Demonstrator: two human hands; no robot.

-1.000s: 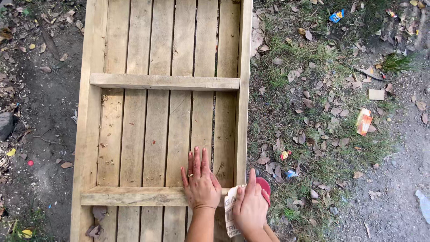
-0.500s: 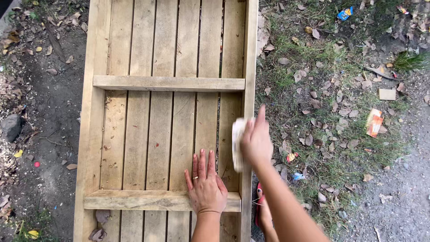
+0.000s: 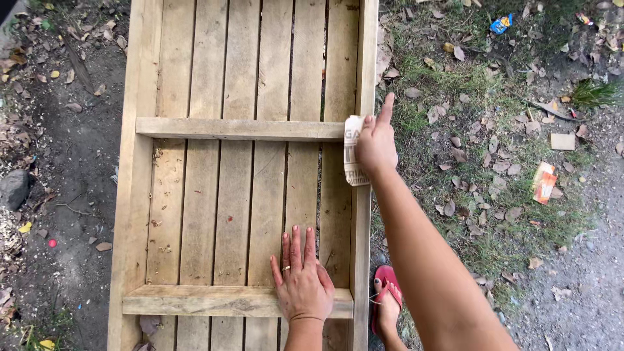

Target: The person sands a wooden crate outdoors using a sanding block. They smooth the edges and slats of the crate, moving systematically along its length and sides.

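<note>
Nearest to me, a foot in a red flip-flop sandal (image 3: 388, 292) stands on the ground just beside the long weathered wooden slatted frame (image 3: 244, 175), which lies flat on the dirt. The left hand (image 3: 302, 283) lies palm down with its fingers spread, pressing on the near cross batten (image 3: 214, 301) and the slats above it; it grips nothing, only bears down. Farther up, the right hand (image 3: 376, 144) is cupped over a folded sheet of pale printed sandpaper (image 3: 351, 151), index finger pointing away, holding it against the frame's right side rail (image 3: 363, 78) close to the end of the far cross batten (image 3: 240, 129). The sheet looks thin, light and floppy, gritty rather than slippery, so I judge it handles best folded and pressed under a flat palm. The frame looks stiff, heavy and rough, best taken by its side rails or battens. Beyond lie dry leaves and an orange wrapper (image 3: 543, 182) in the patchy grass.
</note>
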